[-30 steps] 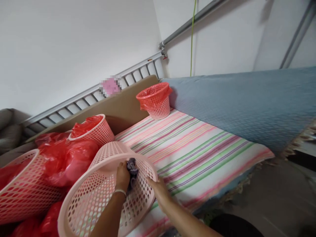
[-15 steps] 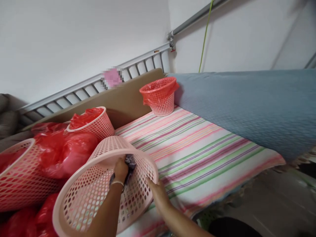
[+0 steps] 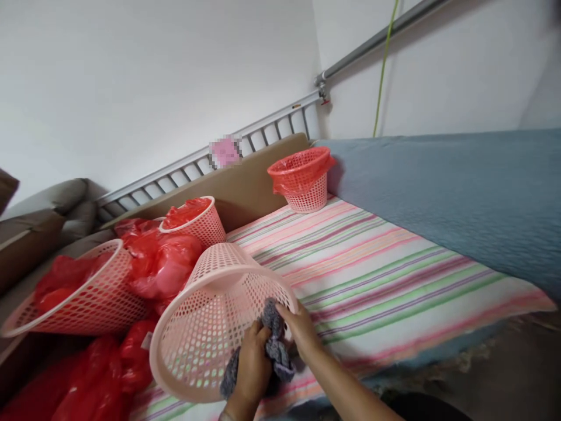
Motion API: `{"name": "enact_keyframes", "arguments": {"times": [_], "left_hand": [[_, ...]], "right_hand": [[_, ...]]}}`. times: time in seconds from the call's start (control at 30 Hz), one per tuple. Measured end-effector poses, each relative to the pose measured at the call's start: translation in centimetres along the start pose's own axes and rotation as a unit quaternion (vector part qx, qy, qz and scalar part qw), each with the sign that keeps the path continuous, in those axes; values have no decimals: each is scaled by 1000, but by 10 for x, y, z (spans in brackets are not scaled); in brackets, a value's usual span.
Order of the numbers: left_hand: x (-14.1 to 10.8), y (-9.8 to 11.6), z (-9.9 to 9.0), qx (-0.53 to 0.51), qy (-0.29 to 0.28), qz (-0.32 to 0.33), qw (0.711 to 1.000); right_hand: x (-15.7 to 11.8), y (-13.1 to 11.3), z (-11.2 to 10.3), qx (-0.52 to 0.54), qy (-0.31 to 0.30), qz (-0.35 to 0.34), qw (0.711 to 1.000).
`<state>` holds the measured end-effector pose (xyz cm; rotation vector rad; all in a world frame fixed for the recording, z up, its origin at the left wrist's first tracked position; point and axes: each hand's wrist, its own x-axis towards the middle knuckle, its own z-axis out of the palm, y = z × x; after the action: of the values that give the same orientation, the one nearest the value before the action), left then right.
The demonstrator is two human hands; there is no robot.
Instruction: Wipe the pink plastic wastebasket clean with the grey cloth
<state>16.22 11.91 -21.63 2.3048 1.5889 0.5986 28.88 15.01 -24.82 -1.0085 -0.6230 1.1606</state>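
Note:
A pale pink plastic mesh basket (image 3: 175, 310) lies tipped on its side on the striped cover, its mouth facing me. My left hand (image 3: 254, 359) is closed around a bunched dark grey cloth (image 3: 277, 345) at the basket's mouth, near the lower right rim. My right hand (image 3: 302, 327) grips the right side of that rim, thumb on the inner side and fingers mostly hidden outside. The upper part of the cloth lies close to the right thumb; I cannot tell whether they touch.
Red plastic bags (image 3: 169, 263) and a pink basket (image 3: 100, 292) with red plastic in it crowd the left. Behind them stands another lined basket (image 3: 199, 225). A red-lined basket (image 3: 307, 184) sits at the back of the striped cover (image 3: 372, 280), beside the blue backrest (image 3: 438, 187).
My left hand has drawn the cloth from deep in the basket to its mouth, toward me. My right hand still holds the rim. The view has shifted left.

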Motion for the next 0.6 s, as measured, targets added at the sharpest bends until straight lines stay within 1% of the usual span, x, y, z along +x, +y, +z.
{"name": "enact_keyframes", "arguments": {"times": [0.03,0.1,0.17,0.23,0.4,0.53,0.6], "left_hand": [[-3,2,0,0,0,3,1000],[-4,1,0,0,0,6,1000],[1,-3,2,0,2,5,1000],[14,-10,4,0,10,-1,1000],[66,-34,3,13,41,-29,999],[110,-57,-6,27,53,-55,997],[130,-69,-11,34,72,-84,993]], "right_hand": [[2,-7,-2,-14,-4,-16,1000],[5,-17,-5,-39,-11,-23,999],[6,-22,-7,-45,-16,-6,999],[5,-22,-7,-34,-18,12,999],[1,-19,-6,-30,-6,25,999],[-1,-20,-6,-25,-5,25,999],[-3,-19,-5,-23,-18,31,999]]}}
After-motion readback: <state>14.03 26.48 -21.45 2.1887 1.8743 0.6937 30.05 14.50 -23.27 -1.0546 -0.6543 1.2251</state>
